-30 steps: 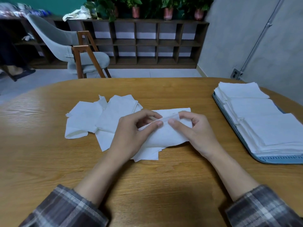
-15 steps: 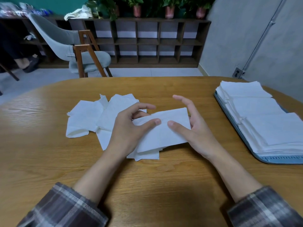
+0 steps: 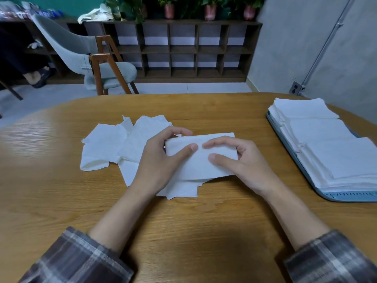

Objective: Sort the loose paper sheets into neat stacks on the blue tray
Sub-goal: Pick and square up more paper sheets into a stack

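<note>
Down from its lifted, spread pose, the right hand (image 3: 244, 166) is now curling its fingers over the folded sheet (image 3: 195, 169), thumb lying on top. The left hand (image 3: 159, 162) is gripping the sheet's left end. Both hands are holding it on the loose sheets (image 3: 106, 144) mid-tabletop (image 3: 183, 231), well apart from the stacks (image 3: 330, 148) on the blue tray (image 3: 346, 196)
</note>
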`<act>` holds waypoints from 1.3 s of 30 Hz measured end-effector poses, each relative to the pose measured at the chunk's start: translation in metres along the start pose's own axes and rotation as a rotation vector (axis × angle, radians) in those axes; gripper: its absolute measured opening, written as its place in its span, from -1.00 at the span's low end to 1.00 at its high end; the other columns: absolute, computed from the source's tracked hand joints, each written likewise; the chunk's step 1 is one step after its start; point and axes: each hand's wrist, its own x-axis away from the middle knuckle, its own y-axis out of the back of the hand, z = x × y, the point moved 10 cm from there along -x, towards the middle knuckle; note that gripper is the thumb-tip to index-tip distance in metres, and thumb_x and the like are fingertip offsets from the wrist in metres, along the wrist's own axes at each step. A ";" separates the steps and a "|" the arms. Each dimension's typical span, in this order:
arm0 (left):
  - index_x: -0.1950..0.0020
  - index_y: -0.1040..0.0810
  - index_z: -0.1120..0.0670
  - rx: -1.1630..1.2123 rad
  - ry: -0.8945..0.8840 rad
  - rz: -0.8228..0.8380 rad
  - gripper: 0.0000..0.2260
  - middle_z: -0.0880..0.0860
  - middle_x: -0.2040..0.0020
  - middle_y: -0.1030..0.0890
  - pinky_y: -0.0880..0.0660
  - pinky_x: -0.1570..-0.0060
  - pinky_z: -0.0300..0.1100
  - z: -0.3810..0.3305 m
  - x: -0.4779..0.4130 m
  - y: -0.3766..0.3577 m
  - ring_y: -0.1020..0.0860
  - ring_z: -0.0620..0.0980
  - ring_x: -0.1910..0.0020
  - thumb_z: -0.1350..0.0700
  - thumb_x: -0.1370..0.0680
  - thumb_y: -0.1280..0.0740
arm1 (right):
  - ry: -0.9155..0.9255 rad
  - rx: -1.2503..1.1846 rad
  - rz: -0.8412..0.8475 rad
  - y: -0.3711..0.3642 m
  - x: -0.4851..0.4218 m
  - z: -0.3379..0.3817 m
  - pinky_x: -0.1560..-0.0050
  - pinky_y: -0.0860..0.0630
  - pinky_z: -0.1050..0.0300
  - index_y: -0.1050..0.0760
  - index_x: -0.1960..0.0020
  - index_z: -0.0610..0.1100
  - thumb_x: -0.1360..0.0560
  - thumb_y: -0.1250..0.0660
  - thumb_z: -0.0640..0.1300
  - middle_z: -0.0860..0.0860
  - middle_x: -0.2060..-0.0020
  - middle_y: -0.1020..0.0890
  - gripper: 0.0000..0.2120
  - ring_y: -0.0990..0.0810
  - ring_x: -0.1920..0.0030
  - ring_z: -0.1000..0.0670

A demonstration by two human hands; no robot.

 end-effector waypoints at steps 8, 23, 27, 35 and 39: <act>-0.37 -0.37 -0.27 -0.486 -0.123 0.303 -0.37 -0.23 -0.10 -0.52 -0.49 -0.11 -0.17 0.011 0.012 -0.038 -0.52 -0.18 -0.12 -0.17 -0.40 -0.61 | -0.090 0.164 -0.414 0.055 -0.004 -0.030 -0.15 -0.40 0.50 -0.75 -0.07 0.02 -0.57 -0.38 -0.35 0.27 -0.05 -0.74 -0.69 -0.61 -0.18 0.31; 0.06 -0.62 -0.04 -0.361 -0.209 0.297 -0.93 -0.15 0.14 -0.66 -0.49 0.03 -0.25 -0.006 0.019 -0.040 -0.62 -0.15 0.04 0.05 -0.61 -0.44 | -0.050 0.149 -0.346 0.046 -0.008 -0.028 -0.22 -0.41 0.46 -0.73 -0.13 -0.01 -0.60 -0.35 -0.34 0.24 -0.12 -0.73 -0.70 -0.59 -0.23 0.31; 0.01 -0.62 -0.02 -0.098 -0.101 0.226 -0.95 -0.10 0.24 -0.62 -0.39 0.17 -0.28 -0.006 0.010 -0.025 -0.54 -0.16 0.21 0.10 -0.65 -0.42 | -0.049 -0.053 -0.239 0.036 -0.009 -0.022 -0.34 -0.45 0.10 -0.74 -0.11 0.00 -0.63 -0.36 0.00 0.13 -0.16 -0.74 -0.80 -0.62 -0.30 0.13; -0.09 -0.72 -0.12 0.021 0.002 0.108 -0.84 -0.03 0.16 -0.70 -0.49 0.01 -0.32 0.001 0.001 -0.010 -0.66 -0.10 0.03 0.05 -0.53 -0.57 | -0.092 -0.172 -0.086 0.005 -0.005 -0.018 0.00 -0.59 0.18 -0.72 -0.12 -0.20 -0.58 -0.46 -0.20 -0.07 0.02 -0.79 -0.85 -0.74 0.03 0.02; -0.17 -0.68 -0.13 0.049 0.050 0.030 -0.70 -0.02 0.19 -0.73 -0.53 -0.13 -0.17 0.005 -0.002 0.004 -0.67 -0.15 -0.04 0.07 -0.48 -0.61 | -0.169 -0.204 -0.096 0.008 -0.005 -0.025 -0.21 -0.60 -0.04 -0.69 -0.20 -0.17 -0.59 -0.46 -0.18 -0.06 -0.08 -0.77 -0.80 -0.74 -0.11 -0.10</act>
